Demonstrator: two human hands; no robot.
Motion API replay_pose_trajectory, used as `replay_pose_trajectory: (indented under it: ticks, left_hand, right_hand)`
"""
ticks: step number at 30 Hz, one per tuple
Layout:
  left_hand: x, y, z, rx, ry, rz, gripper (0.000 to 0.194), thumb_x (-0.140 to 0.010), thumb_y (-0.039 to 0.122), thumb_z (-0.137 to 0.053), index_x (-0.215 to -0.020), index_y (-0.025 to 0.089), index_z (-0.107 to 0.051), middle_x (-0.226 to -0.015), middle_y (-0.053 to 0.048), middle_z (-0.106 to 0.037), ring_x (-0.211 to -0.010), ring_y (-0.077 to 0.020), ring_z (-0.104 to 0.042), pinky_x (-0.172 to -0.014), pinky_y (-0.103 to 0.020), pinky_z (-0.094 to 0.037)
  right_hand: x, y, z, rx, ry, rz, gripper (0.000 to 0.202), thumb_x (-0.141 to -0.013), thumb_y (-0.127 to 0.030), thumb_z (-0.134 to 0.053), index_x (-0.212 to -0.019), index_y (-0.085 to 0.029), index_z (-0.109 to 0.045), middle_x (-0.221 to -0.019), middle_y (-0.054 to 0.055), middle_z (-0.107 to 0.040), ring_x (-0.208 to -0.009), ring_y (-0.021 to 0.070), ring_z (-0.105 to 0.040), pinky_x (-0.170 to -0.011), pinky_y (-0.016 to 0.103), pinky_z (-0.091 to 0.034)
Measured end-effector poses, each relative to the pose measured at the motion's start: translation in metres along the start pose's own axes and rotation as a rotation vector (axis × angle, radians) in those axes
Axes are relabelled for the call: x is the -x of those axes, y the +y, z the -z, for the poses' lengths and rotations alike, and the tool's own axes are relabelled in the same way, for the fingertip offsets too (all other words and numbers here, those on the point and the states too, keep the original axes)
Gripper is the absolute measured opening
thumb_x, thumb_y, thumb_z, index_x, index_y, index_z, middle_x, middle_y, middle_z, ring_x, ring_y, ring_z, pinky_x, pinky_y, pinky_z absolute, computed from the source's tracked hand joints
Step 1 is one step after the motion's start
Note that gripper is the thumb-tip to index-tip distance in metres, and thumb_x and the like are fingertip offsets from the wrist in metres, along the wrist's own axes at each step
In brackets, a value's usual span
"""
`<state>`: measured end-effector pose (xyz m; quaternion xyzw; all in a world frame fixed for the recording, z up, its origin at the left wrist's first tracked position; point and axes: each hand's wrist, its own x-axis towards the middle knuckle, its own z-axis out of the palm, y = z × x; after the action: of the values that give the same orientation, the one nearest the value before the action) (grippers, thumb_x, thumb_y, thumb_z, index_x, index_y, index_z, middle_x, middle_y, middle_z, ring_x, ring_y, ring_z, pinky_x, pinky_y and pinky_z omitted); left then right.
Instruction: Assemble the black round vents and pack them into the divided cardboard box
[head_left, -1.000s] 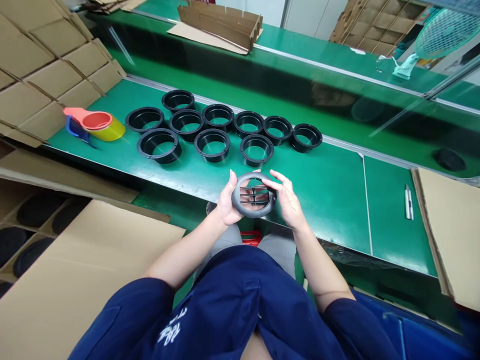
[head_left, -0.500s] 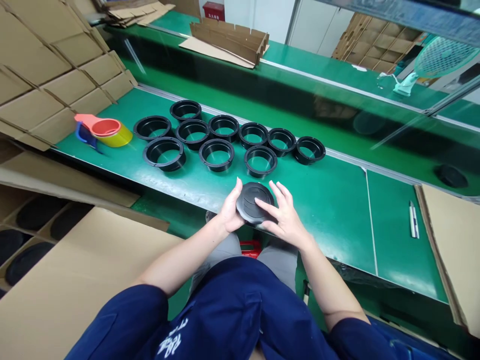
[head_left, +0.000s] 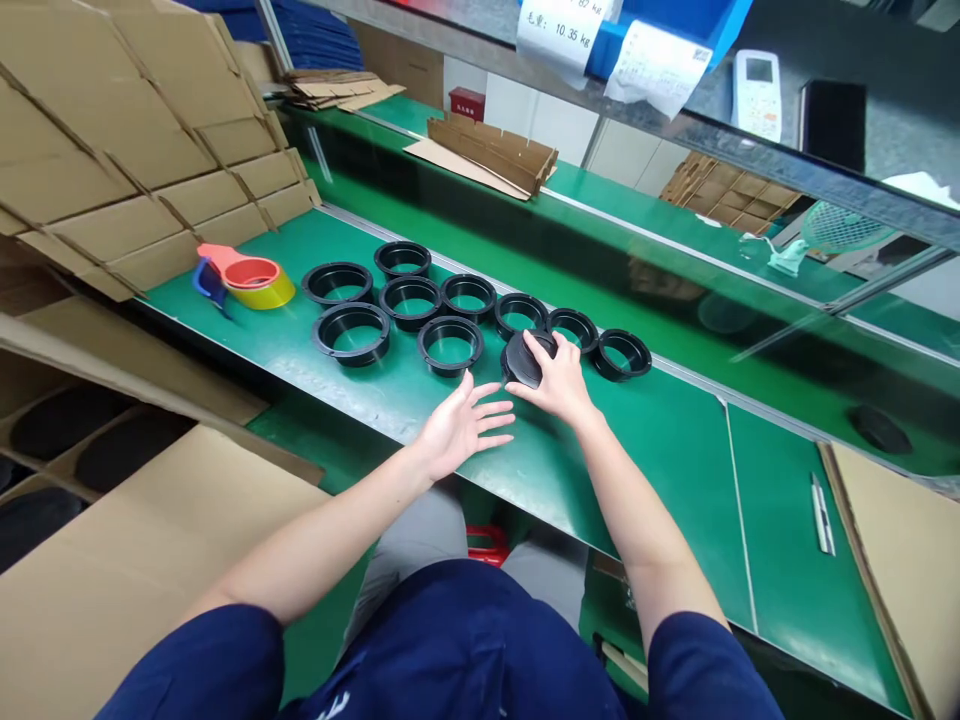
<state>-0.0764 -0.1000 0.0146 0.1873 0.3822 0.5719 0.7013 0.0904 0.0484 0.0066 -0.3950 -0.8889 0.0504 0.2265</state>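
My right hand (head_left: pixel 553 378) grips a black round disc (head_left: pixel 522 360), fingers spread over its top and far edge. The disc is over the spot of the nearest right-hand ring in the group; how far it sits in that ring, my hand and the disc hide. My left hand (head_left: pixel 466 428) is empty, fingers stretched out, just left of the disc and above the bench's front part. Several black flanged rings (head_left: pixel 450 346) stand on the green bench around the disc, their middles open to the green surface.
A tape dispenser (head_left: pixel 251 275) stands at the left beside cardboard dividers (head_left: pixel 165 170). At the right lie a utility knife (head_left: pixel 822 515) and cardboard sheets (head_left: pixel 900 560). A shelf (head_left: pixel 697 120) with a remote control (head_left: pixel 757 95) overhangs the back. A divided box with black round parts (head_left: pixel 105 455) stands lower left.
My right hand has carried the disc forward from the bench's front edge to the near right ring. My left hand has let go of the disc and opened. The view has tilted up.
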Motion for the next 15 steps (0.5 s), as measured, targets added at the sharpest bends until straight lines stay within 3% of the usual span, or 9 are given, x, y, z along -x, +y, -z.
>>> replay_pose_trajectory:
  ticks: [3, 7, 11, 15]
  left_hand:
    - [0.009, 0.002, 0.016, -0.048, 0.014, 0.009, 0.072, -0.096, 0.071, -0.050, -0.141, 0.016, -0.054, -0.138, -0.022, -0.058, -0.127, -0.0358, -0.058, -0.108, -0.056, -0.049]
    - [0.028, 0.000, 0.042, -0.096, 0.032, 0.065, 0.062, -0.096, 0.067, -0.053, -0.127, 0.015, -0.064, -0.128, -0.020, -0.064, -0.119, -0.0326, -0.062, -0.102, -0.048, -0.053]
    - [0.041, -0.007, 0.057, -0.135, 0.068, 0.132, 0.055, -0.096, 0.064, -0.057, -0.119, 0.015, -0.069, -0.122, -0.018, -0.067, -0.113, -0.0307, -0.064, -0.095, -0.043, -0.055]
    - [0.041, -0.014, 0.055, -0.158, 0.122, 0.142, 0.050, -0.096, 0.059, -0.059, -0.115, 0.014, -0.070, -0.119, -0.017, -0.068, -0.110, -0.0295, -0.065, -0.093, -0.040, -0.055]
  right_hand:
    - [0.001, 0.001, -0.012, 0.074, -0.053, -0.017, 0.095, -0.079, -0.071, -0.074, -0.158, -0.027, -0.043, -0.162, 0.022, -0.025, -0.143, 0.0478, -0.029, -0.113, 0.066, -0.034]
    - [0.041, -0.013, -0.017, 0.073, -0.054, 0.074, 0.091, -0.084, -0.073, -0.066, -0.158, -0.026, -0.043, -0.164, 0.021, -0.025, -0.146, 0.0484, -0.027, -0.114, 0.068, -0.032]
    - [0.065, -0.031, 0.007, 0.056, -0.087, 0.133, 0.075, -0.100, -0.066, -0.042, -0.160, -0.021, -0.038, -0.167, 0.020, -0.021, -0.154, 0.0447, -0.018, -0.121, 0.068, -0.020]
    - [0.055, -0.043, 0.024, -0.011, 0.015, 0.106, 0.073, -0.104, -0.058, -0.035, -0.165, -0.019, -0.023, -0.171, 0.014, -0.016, -0.159, 0.0365, -0.008, -0.126, 0.062, -0.012]
